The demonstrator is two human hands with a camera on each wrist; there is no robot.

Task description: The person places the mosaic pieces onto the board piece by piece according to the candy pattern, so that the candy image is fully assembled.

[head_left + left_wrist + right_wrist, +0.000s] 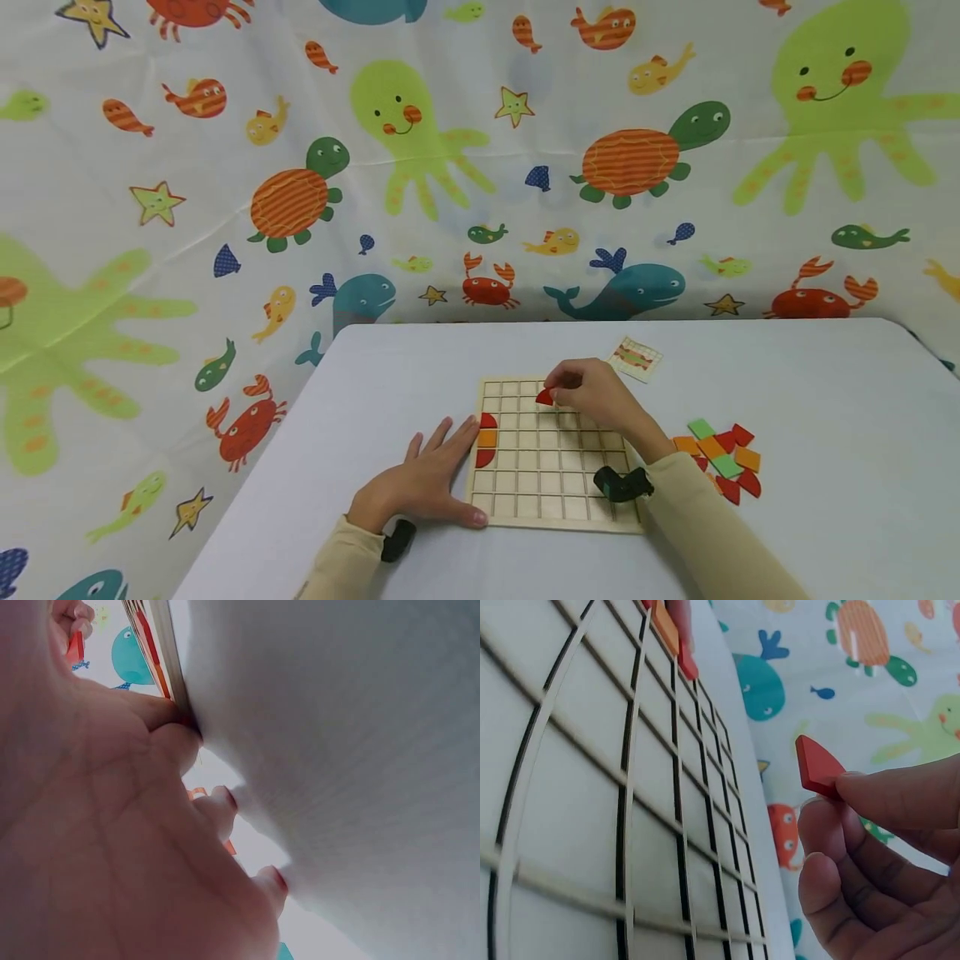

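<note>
My right hand (596, 392) pinches a red quarter-circle tile (819, 766) between thumb and fingers, held over the far part of a wooden grid board (551, 507). In the right wrist view the tile stands apart from the grid, its pointed corner facing up. My left hand (423, 479) lies spread at the board's left edge, its thumb and fingers straight against the rim. Along the left column sit a red rounded tile (488, 421), an orange square tile (487, 439) and another red rounded tile (485, 457), one below the other.
Right of the board lies a loose heap of red, orange and green tiles (726, 465). A small pattern card (635, 359) with a coloured grid rests on the white table (825, 400) behind the board. A sea-animal cloth (465, 108) hangs behind the table and along its left.
</note>
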